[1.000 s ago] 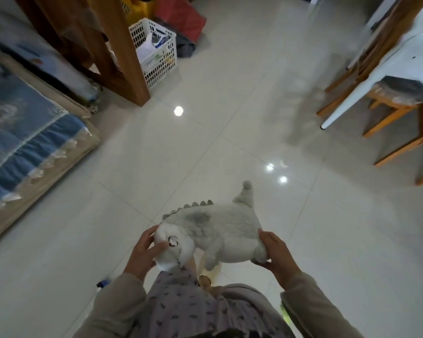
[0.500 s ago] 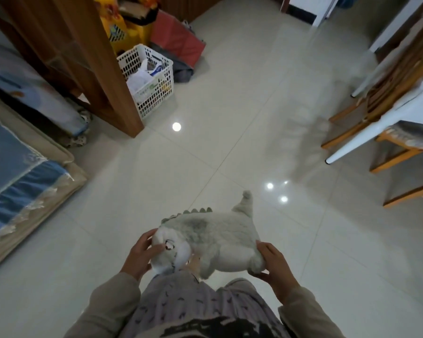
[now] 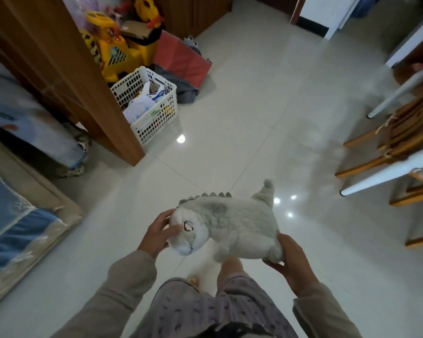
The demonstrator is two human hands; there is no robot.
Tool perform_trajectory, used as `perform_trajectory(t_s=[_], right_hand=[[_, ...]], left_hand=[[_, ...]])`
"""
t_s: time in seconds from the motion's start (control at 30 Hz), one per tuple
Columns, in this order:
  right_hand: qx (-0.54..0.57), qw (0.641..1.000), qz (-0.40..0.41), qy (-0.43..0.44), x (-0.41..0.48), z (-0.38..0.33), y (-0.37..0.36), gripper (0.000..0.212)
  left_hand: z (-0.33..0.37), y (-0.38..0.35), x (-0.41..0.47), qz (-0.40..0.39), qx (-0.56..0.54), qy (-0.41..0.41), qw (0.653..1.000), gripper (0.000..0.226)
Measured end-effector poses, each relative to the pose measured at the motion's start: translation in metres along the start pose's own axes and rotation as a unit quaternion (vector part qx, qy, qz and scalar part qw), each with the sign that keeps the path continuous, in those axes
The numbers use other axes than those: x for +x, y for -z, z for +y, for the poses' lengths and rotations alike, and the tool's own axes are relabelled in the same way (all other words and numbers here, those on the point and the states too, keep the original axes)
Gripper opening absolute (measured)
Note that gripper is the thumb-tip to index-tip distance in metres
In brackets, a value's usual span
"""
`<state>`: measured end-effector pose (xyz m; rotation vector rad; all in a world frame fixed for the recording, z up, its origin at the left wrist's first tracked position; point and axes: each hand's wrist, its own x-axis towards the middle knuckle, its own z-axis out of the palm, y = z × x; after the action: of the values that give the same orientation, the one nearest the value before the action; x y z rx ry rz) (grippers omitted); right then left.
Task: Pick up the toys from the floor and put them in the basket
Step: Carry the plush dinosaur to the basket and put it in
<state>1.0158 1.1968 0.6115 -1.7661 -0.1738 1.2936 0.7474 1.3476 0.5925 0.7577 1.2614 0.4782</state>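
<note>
I hold a grey-white plush dinosaur point(image 3: 232, 225) with green back spikes above the tiled floor, just in front of my legs. My left hand point(image 3: 156, 234) cups its head from the left. My right hand point(image 3: 289, 262) grips its rear underside and hind leg. A white lattice plastic basket point(image 3: 154, 125) stands on the floor ahead and to the left, against a wooden post, with bags and small items inside it.
A thick wooden post point(image 3: 83, 76) rises left of the basket. Yellow ride-on toys point(image 3: 115, 50) and a red bag point(image 3: 181, 62) sit behind it. A blue-covered mattress point(image 3: 17, 230) lies at left. Wooden chairs point(image 3: 401, 142) and white table legs stand at right.
The view has tilted up and moved forward, so the basket and the toys behind it show more fully and nearer. Both hands keep the same hold on the plush dinosaur.
</note>
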Motion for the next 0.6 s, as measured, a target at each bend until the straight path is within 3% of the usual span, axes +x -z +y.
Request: perform_trajectory(t_s=[0.3, 0.47, 0.6], right_hand=[[-0.094, 0.99, -0.085, -0.061, 0.14, -0.124, -0.032, 0.023], [-0.167, 0.971, -0.16, -0.061, 0.215, -0.207, -0.066, 0.015], [-0.221, 0.953, -0.202, -0.042, 0.264, -0.263, -0.099, 0.022]], left_hand=[[0.04, -0.028, 0.081, 0.101, -0.071, 0.045, 0.991, 0.031], [0.076, -0.042, 0.119, 0.165, -0.137, 0.036, 0.976, 0.033], [0.101, -0.053, 0.145, 0.217, -0.178, 0.03, 0.959, 0.032]])
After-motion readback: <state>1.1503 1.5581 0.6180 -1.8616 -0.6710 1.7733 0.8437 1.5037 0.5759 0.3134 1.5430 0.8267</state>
